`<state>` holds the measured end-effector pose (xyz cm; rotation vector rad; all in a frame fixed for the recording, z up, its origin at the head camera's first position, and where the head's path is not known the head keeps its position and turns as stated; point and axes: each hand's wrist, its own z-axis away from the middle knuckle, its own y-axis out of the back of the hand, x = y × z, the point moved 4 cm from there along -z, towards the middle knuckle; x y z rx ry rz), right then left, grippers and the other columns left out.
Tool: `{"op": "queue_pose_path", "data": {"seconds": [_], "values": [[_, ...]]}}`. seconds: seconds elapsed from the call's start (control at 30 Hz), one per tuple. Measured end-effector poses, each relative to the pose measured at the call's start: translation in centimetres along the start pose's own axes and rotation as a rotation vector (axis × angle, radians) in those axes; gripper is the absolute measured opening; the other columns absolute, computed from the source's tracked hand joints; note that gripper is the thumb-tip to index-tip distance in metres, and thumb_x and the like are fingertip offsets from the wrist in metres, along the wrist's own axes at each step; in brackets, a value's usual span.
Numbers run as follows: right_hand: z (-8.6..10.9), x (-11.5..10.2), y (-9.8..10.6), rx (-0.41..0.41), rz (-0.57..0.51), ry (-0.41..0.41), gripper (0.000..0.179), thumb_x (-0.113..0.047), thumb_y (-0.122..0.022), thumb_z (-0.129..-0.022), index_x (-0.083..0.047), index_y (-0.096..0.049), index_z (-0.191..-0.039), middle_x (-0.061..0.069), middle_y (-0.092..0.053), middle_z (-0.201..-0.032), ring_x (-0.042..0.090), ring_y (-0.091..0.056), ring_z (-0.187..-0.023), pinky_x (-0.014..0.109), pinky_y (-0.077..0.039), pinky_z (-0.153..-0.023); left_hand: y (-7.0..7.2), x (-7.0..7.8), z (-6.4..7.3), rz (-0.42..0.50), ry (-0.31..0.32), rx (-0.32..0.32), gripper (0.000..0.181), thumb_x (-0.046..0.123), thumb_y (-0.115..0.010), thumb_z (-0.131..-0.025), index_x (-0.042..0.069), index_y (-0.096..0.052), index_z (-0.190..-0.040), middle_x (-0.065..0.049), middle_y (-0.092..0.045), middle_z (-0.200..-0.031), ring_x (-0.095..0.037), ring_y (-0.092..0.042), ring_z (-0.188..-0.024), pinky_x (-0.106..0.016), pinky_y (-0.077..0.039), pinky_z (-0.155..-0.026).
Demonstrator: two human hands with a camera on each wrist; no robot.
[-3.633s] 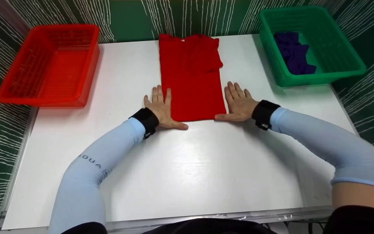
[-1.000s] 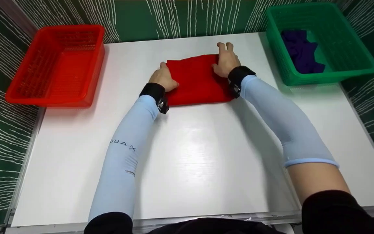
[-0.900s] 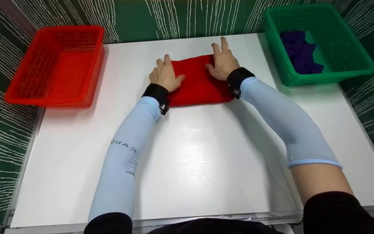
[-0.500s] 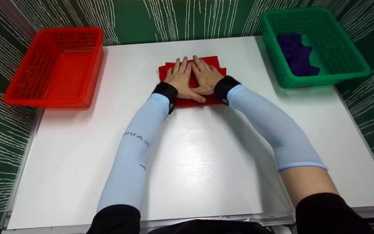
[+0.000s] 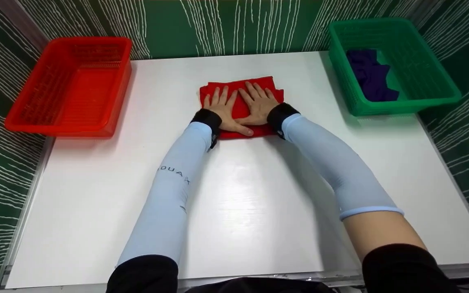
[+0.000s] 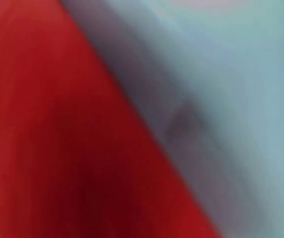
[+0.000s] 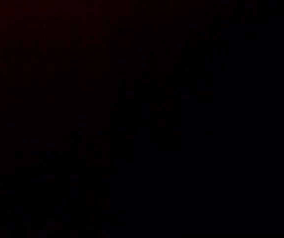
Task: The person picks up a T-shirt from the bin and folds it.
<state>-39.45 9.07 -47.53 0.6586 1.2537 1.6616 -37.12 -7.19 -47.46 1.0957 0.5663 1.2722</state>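
Note:
A red shirt (image 5: 241,110), folded into a compact rectangle, lies on the white table in the head view. My left hand (image 5: 223,110) rests flat on its left half with fingers spread, the thumb pointing right near the front edge. Beside it, my right hand (image 5: 261,107) lies palm down on the right half, fingers straight and fanned. The two thumbs come close together over the middle of the cloth. In the left wrist view, blurred red cloth (image 6: 57,109) fills the left side. The right wrist view is almost black.
A red plastic basket (image 5: 106,118) stands at the back left of the white table (image 5: 234,203). At the back right is a green basket (image 5: 417,106) with a dark purple cloth (image 5: 372,77) inside. A green wall with white streaks (image 5: 169,32) borders the back.
The long red shirt has been folded to a shorter rectangle. Both hands have come from its sides to its middle and now press flat there; in the last half second they barely shift.

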Motion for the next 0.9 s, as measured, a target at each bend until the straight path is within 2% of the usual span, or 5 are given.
{"op": "queue_pose_path", "data": {"seconds": [0.23,0.4,0.67,0.9], "values": [[1.6,4.0,0.3,-0.039,-0.016,-0.068,0.142,-0.101,-0.055,-0.083,-0.023,0.013,-0.181,0.016,0.022,-0.189,0.046,0.013,-0.177,0.069,0.0,-0.143,-0.1,-1.5,-0.6,-0.039,0.015,0.006,0.162,0.103,-0.07,-0.067,0.03,0.023,-0.178,-0.009,0.033,-0.186,-0.041,0.025,-0.176,-0.069,0.006,-0.142],[3.3,6.9,-0.5,-0.038,-0.055,-0.096,0.153,-0.102,-0.064,-0.076,-0.022,0.015,-0.18,0.016,0.023,-0.189,0.049,0.012,-0.177,0.07,-0.002,-0.143,-0.1,-2.9,-0.4,-0.048,0.01,0.018,0.165,0.099,-0.075,-0.066,0.029,0.023,-0.178,-0.011,0.034,-0.186,-0.044,0.023,-0.176,-0.068,0.003,-0.143],[5.6,10.3,-1.8,-0.07,-0.049,-0.102,0.154,-0.096,-0.069,-0.078,-0.02,0.019,-0.179,0.017,0.019,-0.189,0.051,0.015,-0.175,0.075,0.002,-0.14,-0.4,-5.3,0.8,-0.031,0.013,0.005,0.168,0.098,-0.078,-0.064,0.027,0.023,-0.178,-0.013,0.032,-0.186,-0.049,0.022,-0.175,-0.067,0.006,-0.143],[7.4,11.4,-1.5,-0.093,0.018,-0.058,0.153,-0.095,-0.072,-0.078,-0.021,0.016,-0.18,0.019,0.02,-0.189,0.054,0.013,-0.175,0.079,-0.002,-0.138,0.1,-6.4,2.4,-0.015,0.015,0.016,0.162,0.091,-0.081,-0.071,0.025,0.02,-0.179,-0.014,0.03,-0.187,-0.049,0.02,-0.175,-0.067,0.003,-0.144]]}}
